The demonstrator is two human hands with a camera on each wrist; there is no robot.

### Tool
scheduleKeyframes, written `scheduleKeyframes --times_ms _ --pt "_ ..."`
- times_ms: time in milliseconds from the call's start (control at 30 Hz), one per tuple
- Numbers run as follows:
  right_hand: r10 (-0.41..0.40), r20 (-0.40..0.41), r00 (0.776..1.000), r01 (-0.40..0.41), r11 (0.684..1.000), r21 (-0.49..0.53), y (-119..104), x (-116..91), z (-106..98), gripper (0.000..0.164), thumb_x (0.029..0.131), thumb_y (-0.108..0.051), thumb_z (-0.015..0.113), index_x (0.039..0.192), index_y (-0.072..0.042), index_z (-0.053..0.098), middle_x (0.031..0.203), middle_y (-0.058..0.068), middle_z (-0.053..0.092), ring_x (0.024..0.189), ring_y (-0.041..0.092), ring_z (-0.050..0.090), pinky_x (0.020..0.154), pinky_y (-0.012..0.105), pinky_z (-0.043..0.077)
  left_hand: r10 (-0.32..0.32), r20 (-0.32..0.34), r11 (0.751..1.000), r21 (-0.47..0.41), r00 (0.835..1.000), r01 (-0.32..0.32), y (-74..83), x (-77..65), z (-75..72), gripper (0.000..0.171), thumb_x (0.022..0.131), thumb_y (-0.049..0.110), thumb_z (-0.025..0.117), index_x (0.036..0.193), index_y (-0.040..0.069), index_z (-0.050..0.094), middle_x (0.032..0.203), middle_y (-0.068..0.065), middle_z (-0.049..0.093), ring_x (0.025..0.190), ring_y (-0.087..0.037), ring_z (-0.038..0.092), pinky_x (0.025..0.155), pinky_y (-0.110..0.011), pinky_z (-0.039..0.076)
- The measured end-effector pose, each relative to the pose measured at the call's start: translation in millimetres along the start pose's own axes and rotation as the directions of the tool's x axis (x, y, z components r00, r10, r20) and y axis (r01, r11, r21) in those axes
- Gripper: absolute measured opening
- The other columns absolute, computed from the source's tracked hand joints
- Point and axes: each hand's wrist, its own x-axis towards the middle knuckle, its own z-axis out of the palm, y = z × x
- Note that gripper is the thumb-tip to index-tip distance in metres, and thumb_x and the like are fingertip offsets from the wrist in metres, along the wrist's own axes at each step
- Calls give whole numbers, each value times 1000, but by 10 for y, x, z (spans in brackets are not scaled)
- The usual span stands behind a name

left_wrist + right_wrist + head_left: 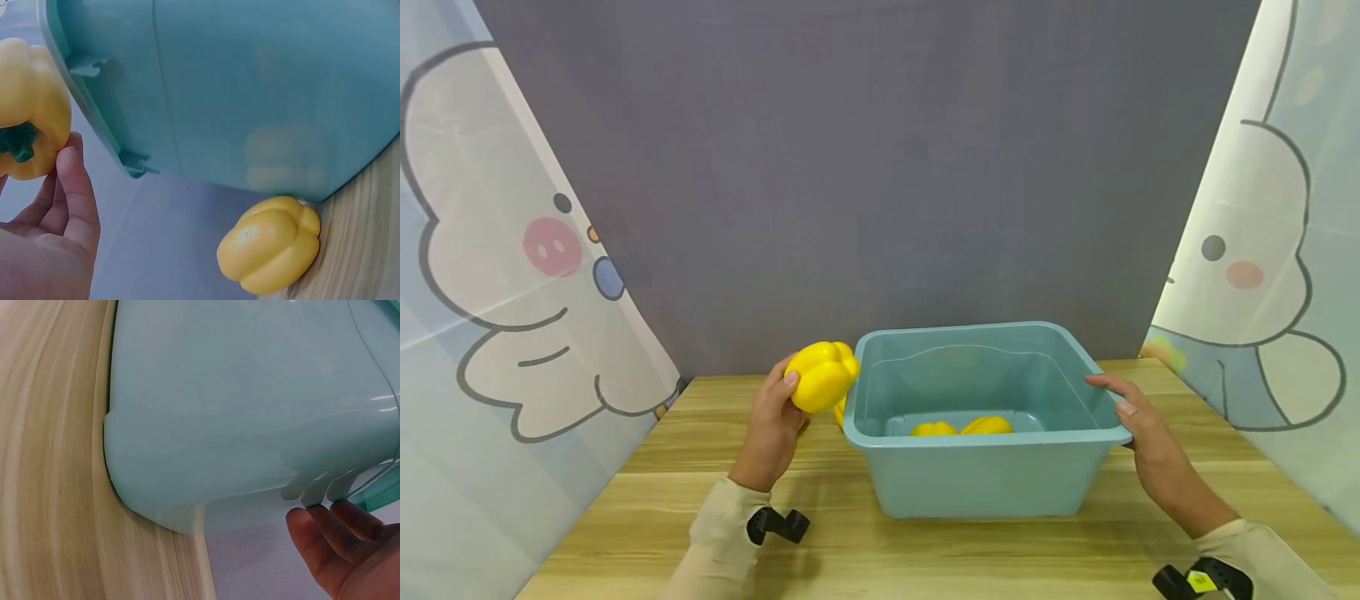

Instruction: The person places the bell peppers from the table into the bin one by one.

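A yellow bell pepper (pixel 823 375) is held up by my left hand (pixel 772 425), just beside the left rim of a blue-green plastic basin (pixel 977 479). Its green stem (pixel 22 140) shows in the left wrist view. My right hand (pixel 1157 450) grips the basin's right rim, thumb on top and fingers (pixel 309 531) underneath against the outer wall. Inside the basin lie two yellow bell peppers (pixel 987 425), partly hidden by the front wall. Another yellow bell pepper (pixel 270 247) sits on the table against the basin's left side, mostly hidden in the head view.
The basin stands on a wood-grain table (pixel 820 533). A grey panel (pixel 880 183) rises behind the table's far edge. Cartoon-printed curtains (pixel 497 275) hang on both sides.
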Motion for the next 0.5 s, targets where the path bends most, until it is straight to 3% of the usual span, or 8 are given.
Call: scheduleKeyframes --times_ms 500 --pt "-7 -3 1000 7 1000 23 -34 2 6 47 109 -19 17 147 -5 41 143 -10 35 110 14 45 78 26 43 35 85 998 -49 996 -31 51 -4 88 39 106 25 41 140 7 48 119 -10 55 96 -17 58 83 -27 52"
